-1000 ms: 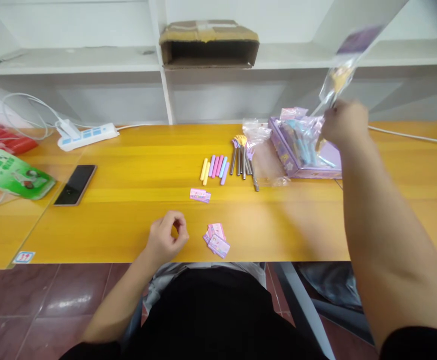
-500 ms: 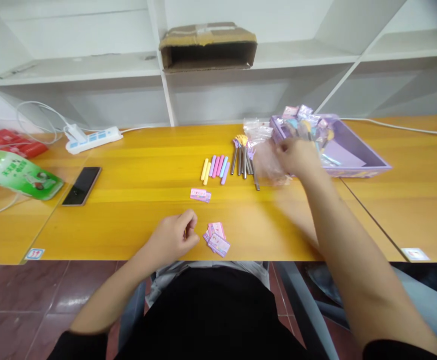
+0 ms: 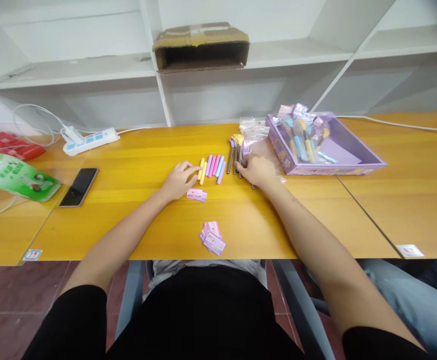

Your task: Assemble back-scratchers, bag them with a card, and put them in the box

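On the yellow table lies a row of pastel pen caps, yellow, purple, pink and blue. My left hand rests beside them, its fingertips touching the yellow cap at the row's left end. Just right of the caps lie several grey pen bodies with decorated tops. My right hand sits over their lower ends with fingers curled on them. A small pink card lies below my left hand, and a little stack of pink cards lies nearer the table's front edge.
A purple box with bagged pens stands at the right, with clear plastic bags beside it. A black phone, a white power strip, a green packet and red packaging lie left. A cardboard box sits on the shelf.
My right hand came down from the purple box, without the bagged pen, to the grey pen bodies. My left hand moved forward from near the card stack to the pastel caps.
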`<control>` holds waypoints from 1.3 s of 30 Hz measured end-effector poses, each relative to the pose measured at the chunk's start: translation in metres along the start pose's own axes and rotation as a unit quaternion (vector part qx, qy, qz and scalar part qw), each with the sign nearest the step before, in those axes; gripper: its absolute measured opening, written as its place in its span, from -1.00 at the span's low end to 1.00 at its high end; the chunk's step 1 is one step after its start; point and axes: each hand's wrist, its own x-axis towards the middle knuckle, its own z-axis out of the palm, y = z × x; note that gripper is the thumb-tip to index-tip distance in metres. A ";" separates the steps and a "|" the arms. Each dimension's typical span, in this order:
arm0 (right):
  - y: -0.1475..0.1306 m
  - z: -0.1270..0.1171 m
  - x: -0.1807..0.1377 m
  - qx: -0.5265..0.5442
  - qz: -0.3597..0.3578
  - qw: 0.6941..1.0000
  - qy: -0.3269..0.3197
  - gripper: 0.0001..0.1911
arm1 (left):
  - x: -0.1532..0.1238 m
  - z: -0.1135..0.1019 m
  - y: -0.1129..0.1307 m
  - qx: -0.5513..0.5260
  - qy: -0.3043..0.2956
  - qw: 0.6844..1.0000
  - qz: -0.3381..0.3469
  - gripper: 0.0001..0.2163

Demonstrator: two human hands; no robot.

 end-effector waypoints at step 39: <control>-0.008 -0.056 -0.092 0.658 -0.018 0.747 0.088 -0.51 | -0.098 -0.096 0.078 -0.048 0.018 0.992 -0.114 -0.73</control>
